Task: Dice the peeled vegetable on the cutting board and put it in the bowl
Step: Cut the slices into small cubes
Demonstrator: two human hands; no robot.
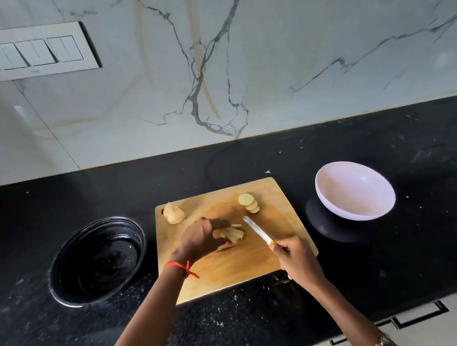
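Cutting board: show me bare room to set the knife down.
Bare: near strip of the cutting board between the wrists, and its right side toward the white bowl. Crowded: centre, where the left hand holds cut slices; far edge, with potato chunk and round slices.

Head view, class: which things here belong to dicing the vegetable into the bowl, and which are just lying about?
Belong to the job: cutting board; knife in the right hand; vegetable slices held by the left hand; cut rounds; uncut end piece; white bowl.

Lying about: black dish; wall switch panel; drawer handle.
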